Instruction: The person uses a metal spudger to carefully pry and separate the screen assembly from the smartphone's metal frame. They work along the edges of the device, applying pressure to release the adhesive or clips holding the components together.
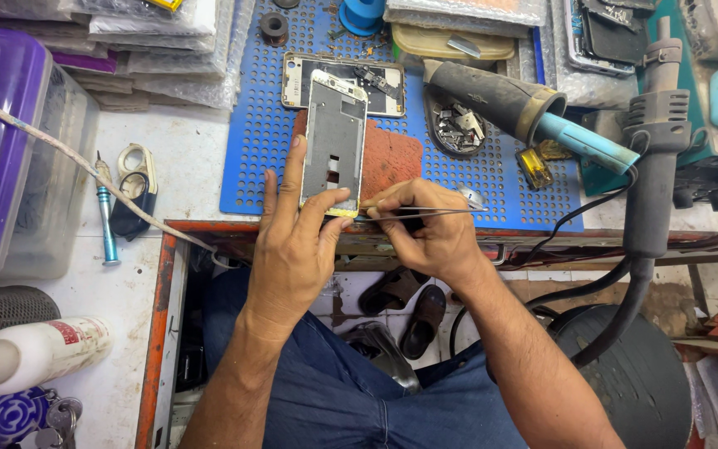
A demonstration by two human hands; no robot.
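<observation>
At the blue mat's (492, 199) near edge, the left hand (292, 249) grips the phone frame (334, 141), its long axis pointing away; the right hand (425, 229) pinches tweezers (425, 210) crosswise at its near end.

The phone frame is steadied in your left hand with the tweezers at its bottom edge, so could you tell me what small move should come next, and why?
Probably ease the tweezers tip a little further in at the frame's lower edge. The left hand already pins the frame to the blue mat, and the right hand has the tip right at that edge, by the left thumb. What the tip is after is too small to tell.
</observation>
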